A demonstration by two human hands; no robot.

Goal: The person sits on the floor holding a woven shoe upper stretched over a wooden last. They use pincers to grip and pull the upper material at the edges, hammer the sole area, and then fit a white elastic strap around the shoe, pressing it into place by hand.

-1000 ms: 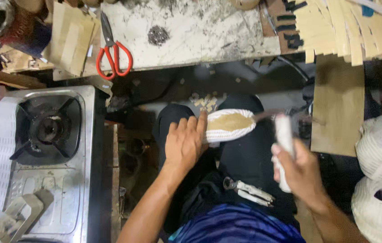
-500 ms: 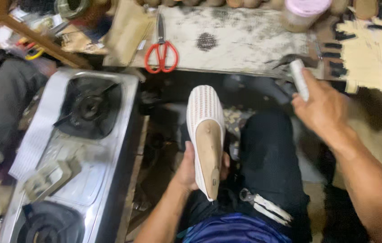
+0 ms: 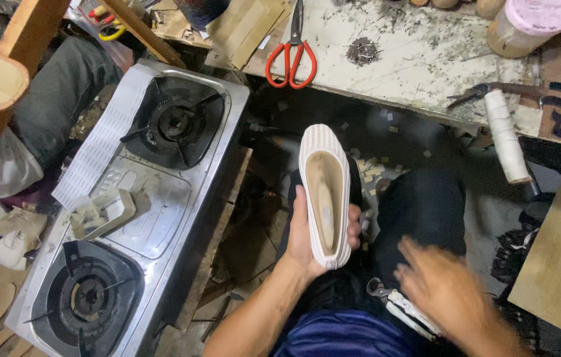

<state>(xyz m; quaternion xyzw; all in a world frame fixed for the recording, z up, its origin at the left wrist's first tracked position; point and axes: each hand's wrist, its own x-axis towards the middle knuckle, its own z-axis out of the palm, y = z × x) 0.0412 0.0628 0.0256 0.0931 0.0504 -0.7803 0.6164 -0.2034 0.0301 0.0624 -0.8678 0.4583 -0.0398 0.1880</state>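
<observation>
— Items in hand, counted?
— One white ribbed shoe (image 3: 324, 192) is gripped at its heel end by the left hand (image 3: 307, 235), fingers wrapped round it, toe pointed at the workbench (image 3: 426, 59). It is held above the lap.
— The right hand (image 3: 442, 291)?
— Blurred, fingers spread, nothing held.
— Surroundings?
— One two-burner gas stove (image 3: 135, 198), one pair of red scissors (image 3: 290, 56), one white wrapped tool (image 3: 505, 135) are noted.

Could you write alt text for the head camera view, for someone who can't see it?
A person's left hand holds a white striped shoe sole-up over their lap, while the blurred right hand is empty. A two-burner gas stove sits to the left.
</observation>
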